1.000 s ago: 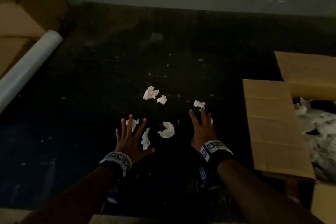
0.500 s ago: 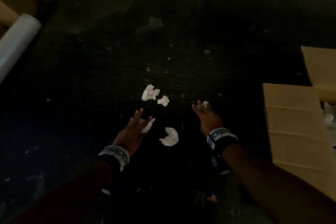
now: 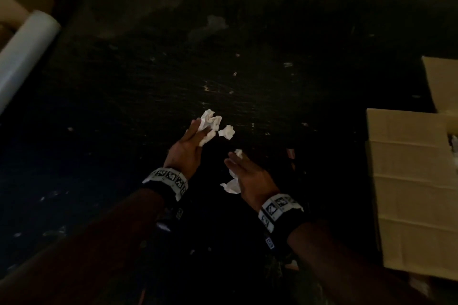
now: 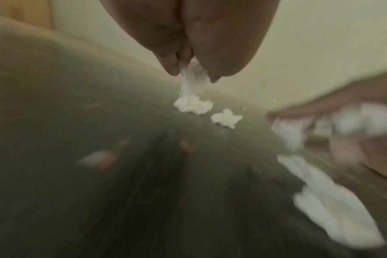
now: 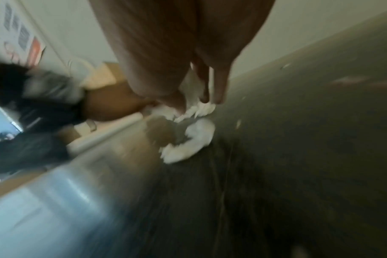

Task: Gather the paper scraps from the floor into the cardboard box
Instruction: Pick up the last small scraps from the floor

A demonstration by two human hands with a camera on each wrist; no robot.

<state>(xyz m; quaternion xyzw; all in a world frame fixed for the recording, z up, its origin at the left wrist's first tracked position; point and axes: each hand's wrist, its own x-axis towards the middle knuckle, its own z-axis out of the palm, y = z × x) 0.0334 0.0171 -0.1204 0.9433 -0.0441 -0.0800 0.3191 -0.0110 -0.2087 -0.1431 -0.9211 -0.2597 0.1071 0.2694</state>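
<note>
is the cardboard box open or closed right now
Open. The cardboard box at the right edge of the head view has its flaps folded outward, and a sliver of white paper shows inside. How full it is cannot be told.

White crumpled paper scraps on dark floor, some pinched in left hand, others under right hand. Cardboard box at right, flaps open.
</note>
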